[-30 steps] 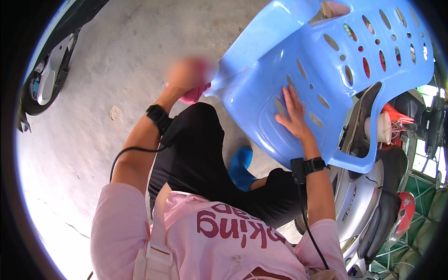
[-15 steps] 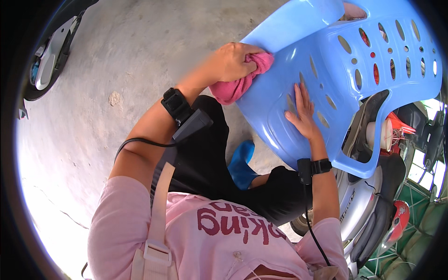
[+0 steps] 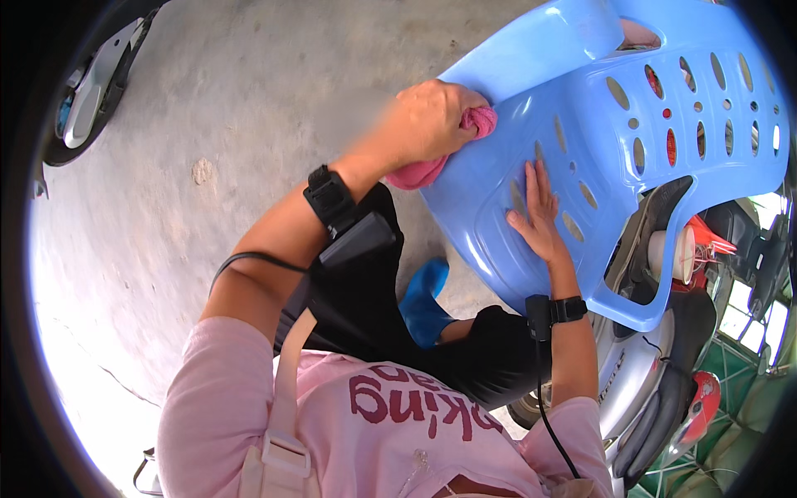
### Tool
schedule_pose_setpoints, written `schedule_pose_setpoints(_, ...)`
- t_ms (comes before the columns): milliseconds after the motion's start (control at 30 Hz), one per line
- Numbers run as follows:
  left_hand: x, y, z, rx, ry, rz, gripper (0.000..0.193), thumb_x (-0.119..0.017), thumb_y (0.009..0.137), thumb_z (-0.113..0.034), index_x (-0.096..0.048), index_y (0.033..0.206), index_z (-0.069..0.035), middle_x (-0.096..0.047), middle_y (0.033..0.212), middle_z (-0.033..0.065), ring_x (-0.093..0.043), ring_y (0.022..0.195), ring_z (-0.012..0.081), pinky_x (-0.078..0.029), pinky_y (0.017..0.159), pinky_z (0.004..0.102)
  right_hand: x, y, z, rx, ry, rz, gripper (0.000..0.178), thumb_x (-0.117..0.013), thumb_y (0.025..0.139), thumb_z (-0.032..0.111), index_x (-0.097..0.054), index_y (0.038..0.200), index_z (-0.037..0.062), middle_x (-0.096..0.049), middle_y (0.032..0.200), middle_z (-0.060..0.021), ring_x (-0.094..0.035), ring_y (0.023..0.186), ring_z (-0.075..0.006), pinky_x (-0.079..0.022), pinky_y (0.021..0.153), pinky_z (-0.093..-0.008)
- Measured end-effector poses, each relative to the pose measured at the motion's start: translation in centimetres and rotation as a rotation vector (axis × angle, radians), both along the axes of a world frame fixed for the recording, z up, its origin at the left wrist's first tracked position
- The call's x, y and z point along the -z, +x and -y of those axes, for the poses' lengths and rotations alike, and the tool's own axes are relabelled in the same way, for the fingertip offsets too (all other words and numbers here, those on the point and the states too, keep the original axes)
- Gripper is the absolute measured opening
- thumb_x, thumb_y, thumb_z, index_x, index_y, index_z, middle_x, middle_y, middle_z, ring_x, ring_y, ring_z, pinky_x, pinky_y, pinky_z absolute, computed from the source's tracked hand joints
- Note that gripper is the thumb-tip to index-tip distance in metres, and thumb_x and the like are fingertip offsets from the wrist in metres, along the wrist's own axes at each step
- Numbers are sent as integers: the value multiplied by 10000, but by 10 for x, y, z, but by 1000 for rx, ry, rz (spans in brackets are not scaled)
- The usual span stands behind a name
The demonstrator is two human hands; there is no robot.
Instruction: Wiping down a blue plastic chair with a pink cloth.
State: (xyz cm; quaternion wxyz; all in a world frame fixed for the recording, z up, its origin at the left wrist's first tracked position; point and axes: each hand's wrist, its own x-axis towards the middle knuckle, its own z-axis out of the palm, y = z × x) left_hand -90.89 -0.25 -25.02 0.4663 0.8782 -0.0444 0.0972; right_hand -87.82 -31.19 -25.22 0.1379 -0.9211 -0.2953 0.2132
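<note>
A blue plastic armchair (image 3: 481, 199) with slotted holes in its seat and back fills the upper right. My left hand (image 3: 433, 120) is closed round a bunched pink cloth (image 3: 480, 121) at the chair's left side, where the armrest meets the seat. Part of the cloth hangs out below the fist, over the seat's edge; the rest is hidden in the fingers. Flat on the seat lies my right hand (image 3: 538, 217), fingers stretched out and holding nothing.
Grey concrete floor (image 3: 249, 108) spreads to the left. A motorbike wheel (image 3: 70, 145) shows at the upper left. Right of my right arm, behind the chair, stands a silver and black motorbike (image 3: 631, 390), with a red helmet (image 3: 704, 407) close by. My blue-covered foot (image 3: 425, 303) is below the seat.
My left hand has shifted slightly right and turned, its knuckles now covering more of the cloth. The right hand stays in nearly the same spot on the seat.
</note>
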Motion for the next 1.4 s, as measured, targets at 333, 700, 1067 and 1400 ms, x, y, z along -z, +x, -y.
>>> schedule_pose_setpoints(333,66,9,-11,103,106,-279,280,-553,778,-217,-694,1010,-148,-674,943,170,-635,911,358,-513,797,449,4,1,6,34,7,18,951,-542,791,623,-112,1517,183,-34,1573,-154,-5,1448,-361,26,1062,-655)
schedule_pose_setpoints(700,64,9,-3,115,321,-351,247,-584,786,-159,-694,1005,-129,-682,930,129,-641,905,326,-516,784,392,2,-1,0,14,-4,23,934,-540,795,603,-111,1518,195,-42,1574,-147,-9,1451,-350,18,1067,-652)
schedule_pose_setpoints(1067,-1,13,7,-273,203,-290,274,-682,759,-262,-666,964,-82,-677,880,185,-664,870,332,-537,763,412,0,-2,-2,36,-4,29,938,-526,794,629,-116,1518,198,-47,1576,-135,-20,1453,-342,16,1070,-649)
schedule_pose_setpoints(1400,27,10,9,-344,111,-372,328,-719,722,-293,-648,921,-43,-673,874,199,-656,856,355,-531,765,421,2,-4,2,46,23,55,923,-522,800,631,-143,1516,188,-66,1573,-137,-30,1451,-338,8,1078,-635)
